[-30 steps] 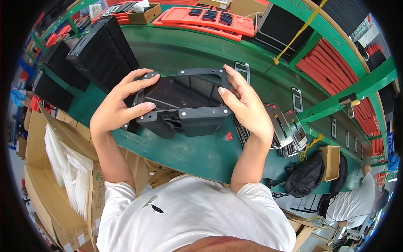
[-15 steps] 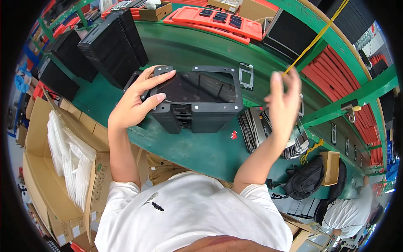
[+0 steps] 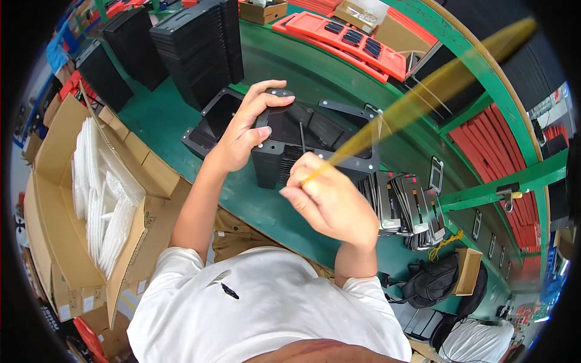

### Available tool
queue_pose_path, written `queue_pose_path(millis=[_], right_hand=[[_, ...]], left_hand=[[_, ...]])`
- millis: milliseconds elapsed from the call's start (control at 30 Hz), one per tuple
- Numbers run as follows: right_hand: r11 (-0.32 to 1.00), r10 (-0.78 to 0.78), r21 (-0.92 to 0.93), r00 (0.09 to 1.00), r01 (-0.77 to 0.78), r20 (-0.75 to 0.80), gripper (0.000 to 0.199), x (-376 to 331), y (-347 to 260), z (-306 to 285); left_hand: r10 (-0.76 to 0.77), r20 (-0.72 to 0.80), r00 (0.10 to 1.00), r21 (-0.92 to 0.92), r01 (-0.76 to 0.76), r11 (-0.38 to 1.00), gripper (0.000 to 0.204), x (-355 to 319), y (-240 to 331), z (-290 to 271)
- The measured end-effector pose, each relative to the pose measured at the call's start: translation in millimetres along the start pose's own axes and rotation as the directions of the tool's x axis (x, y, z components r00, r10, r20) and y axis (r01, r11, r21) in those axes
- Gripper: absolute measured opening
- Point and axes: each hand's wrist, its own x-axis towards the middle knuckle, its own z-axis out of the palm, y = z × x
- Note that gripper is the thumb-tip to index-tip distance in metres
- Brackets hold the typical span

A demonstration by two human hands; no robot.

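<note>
Gripping the black tray stack (image 3: 315,151) on the green worktop (image 3: 163,115), left hand (image 3: 245,130) fingers clamp its rim; right hand (image 3: 330,202) fingers pinch a yellow strap (image 3: 417,103).

A green workbench (image 3: 284,66) runs diagonally through the view, bordered on its far side by a green frame (image 3: 502,187) with a wooden edge. Stacks of black trays (image 3: 200,48) stand at the bench's far left end. Red trays (image 3: 339,33) lie beyond them. An open cardboard box (image 3: 66,181) holding clear plastic bags (image 3: 103,199) stands left of the bench. A black backpack (image 3: 433,284) sits at lower right. Lighting is bright and even.
</note>
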Motion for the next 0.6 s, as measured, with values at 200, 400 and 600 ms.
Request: queue_pose_path(millis=[200, 400, 600], right_hand=[[0.971, -0.066, 0.240, 0.964, 0.002, 0.258, 0.014, -11, -26, -19], [0.997, -0.016, -0.076, 0.986, 0.029, 0.166, 0.018, -6, 6, -2], [0.811, -0.016, 0.492, 0.853, 0.316, -0.522, 0.036, -13, 6, 1]], left_hand=[[0.178, 0.161, 0.971, 0.178, -0.206, 0.962, 0.093, 5, 1, -19], [0.217, 0.171, 0.961, 0.247, -0.255, 0.935, 0.087, 11, 1, -21], [-0.020, -0.016, 1.000, -0.110, 0.018, 0.994, 0.065, 11, 5, -19]])
